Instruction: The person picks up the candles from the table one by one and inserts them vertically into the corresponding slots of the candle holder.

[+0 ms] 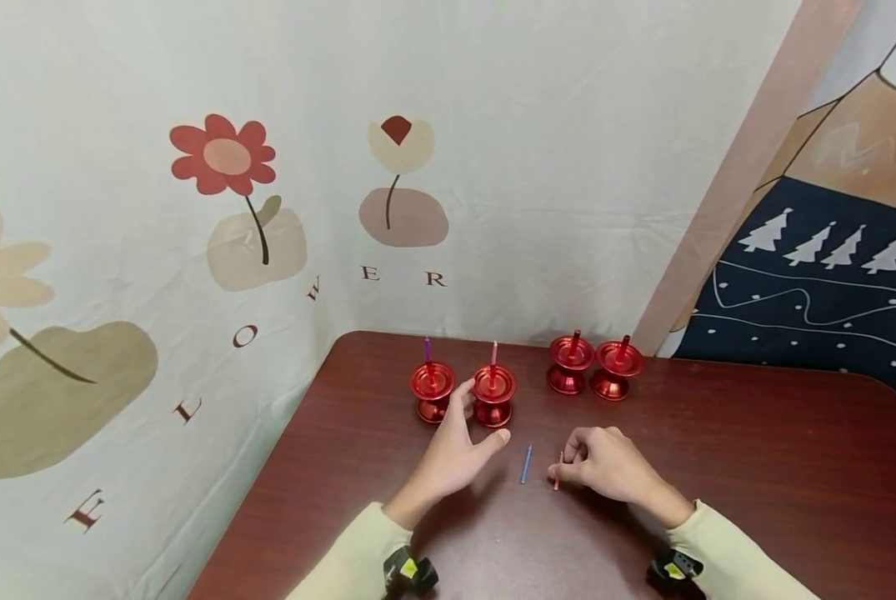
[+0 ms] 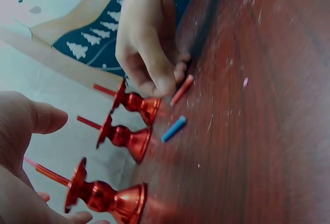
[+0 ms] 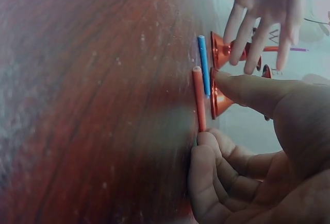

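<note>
My left hand [image 1: 451, 454] is held over the table with fingers spread, close to a red candle holder [image 1: 493, 412] bearing a pink candle [image 1: 494, 353]. My right hand [image 1: 608, 467] is low at the tabletop, its fingers loosely bent beside a small red candle [image 3: 199, 98]. Fingertips are right at one end of that candle, while the thumb stands apart from it in the right wrist view. A blue candle [image 1: 526, 464] lies on the wood between the hands. Left of the pink one, another red holder [image 1: 432, 408] carries a purple candle [image 1: 427, 350].
Two more red holders [image 1: 566, 381] [image 1: 610, 385], each with a dark red stick upright in its cup, stand at the back right. Behind the brown table [image 1: 755, 467] hangs a pale wall cloth [image 1: 553, 167] with flowers and letters. A dark blue tree-patterned cloth [image 1: 808, 300] is at right.
</note>
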The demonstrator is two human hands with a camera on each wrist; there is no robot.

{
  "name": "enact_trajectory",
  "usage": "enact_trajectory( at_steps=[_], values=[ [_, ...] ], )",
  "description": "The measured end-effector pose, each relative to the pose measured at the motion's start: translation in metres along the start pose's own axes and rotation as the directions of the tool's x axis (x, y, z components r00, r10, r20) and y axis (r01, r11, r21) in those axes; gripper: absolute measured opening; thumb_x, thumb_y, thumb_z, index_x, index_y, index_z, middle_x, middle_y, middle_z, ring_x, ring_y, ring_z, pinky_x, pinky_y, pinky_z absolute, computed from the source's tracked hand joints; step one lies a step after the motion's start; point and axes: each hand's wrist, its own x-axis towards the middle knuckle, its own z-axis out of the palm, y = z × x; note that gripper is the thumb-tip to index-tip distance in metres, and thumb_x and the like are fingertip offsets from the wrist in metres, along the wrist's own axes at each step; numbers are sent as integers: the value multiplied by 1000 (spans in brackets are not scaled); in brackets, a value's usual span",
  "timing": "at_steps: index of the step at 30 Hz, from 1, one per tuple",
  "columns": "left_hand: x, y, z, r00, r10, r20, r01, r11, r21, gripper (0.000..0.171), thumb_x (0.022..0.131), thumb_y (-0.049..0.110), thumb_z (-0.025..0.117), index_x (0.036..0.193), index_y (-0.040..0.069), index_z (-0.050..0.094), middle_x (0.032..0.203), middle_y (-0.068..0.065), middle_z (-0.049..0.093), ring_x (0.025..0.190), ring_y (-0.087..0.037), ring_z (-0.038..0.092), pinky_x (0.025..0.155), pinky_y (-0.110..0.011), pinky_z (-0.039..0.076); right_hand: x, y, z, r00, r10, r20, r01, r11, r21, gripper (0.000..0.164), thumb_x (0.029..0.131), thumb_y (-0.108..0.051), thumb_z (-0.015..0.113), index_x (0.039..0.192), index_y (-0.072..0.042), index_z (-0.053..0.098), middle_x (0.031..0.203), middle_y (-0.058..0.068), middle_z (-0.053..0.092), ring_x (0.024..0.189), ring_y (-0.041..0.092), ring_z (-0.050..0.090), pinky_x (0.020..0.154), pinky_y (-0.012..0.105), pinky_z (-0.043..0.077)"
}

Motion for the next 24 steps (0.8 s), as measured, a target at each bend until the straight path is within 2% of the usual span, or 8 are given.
enact_trajectory(
  at_steps=[1, 5, 10, 14, 18, 21, 24],
  values=[
    [-6, 8, -2, 1000, 0, 16, 0, 1000, -3, 90, 97, 25, 82, 167, 1, 30, 157, -34, 49, 146, -51, 49, 120, -68, 38, 0, 0, 1, 1000, 8, -1, -8, 1000, -14, 32, 85, -34, 96, 77, -22, 68, 64, -14, 58, 59, 5, 53, 54, 27, 43],
    [-20, 21, -5, 998, -14, 69, 14, 1000, -2, 84, 98, 26, 82, 163, 1, 33, 152, -30, 54, 142, -50, 54, 117, -67, 41, 1, -2, 3, 999, 32, -4, -33, 998, -54, 35, 82, -35, 98, 76, -23, 67, 64, -13, 57, 60, 6, 51, 55, 28, 42],
    [-25, 32, -2, 987, 7, 162, -6, 1000, -11, 73, 100, 29, 80, 156, 4, 40, 144, -23, 64, 137, -46, 61, 112, -66, 47, 0, -3, 4, 1000, 14, -2, -14, 998, -62, 34, 80, -30, 100, 77, -21, 68, 65, -13, 57, 60, 5, 51, 55, 27, 42],
    [-20, 35, 7, 976, 39, 216, -38, 999, -8, 64, 101, 29, 79, 153, 8, 47, 143, -20, 66, 137, -44, 62, 114, -63, 47, -1, -1, 3, 1000, -16, 6, 16, 999, -41, 32, 79, -25, 100, 80, -18, 69, 65, -13, 57, 59, 3, 52, 55, 26, 44],
    [-9, 34, 18, 969, 36, 246, -39, 999, 7, 61, 102, 31, 77, 153, 9, 50, 145, -18, 66, 137, -44, 62, 115, -59, 48, -2, 2, 2, 1000, -22, 18, 23, 999, -24, 29, 80, -22, 99, 82, -17, 70, 65, -13, 58, 58, 3, 53, 55, 26, 45],
    [2, 31, 26, 969, 30, 246, -39, 999, 30, 62, 103, 34, 76, 155, 10, 51, 147, -15, 66, 137, -43, 62, 114, -56, 50, -3, 4, 0, 999, -26, 27, 26, 1000, -1, 27, 80, -20, 99, 83, -16, 72, 66, -13, 60, 59, 4, 54, 55, 26, 46],
    [15, 25, 35, 970, 46, 240, -51, 999, 15, 63, 104, 34, 75, 156, 8, 51, 148, -14, 65, 138, -44, 61, 113, -56, 51, -3, 6, -2, 999, -37, 39, 36, 999, 25, 24, 81, -17, 98, 85, -15, 74, 69, -13, 62, 61, 4, 55, 56, 26, 48]
  ],
)
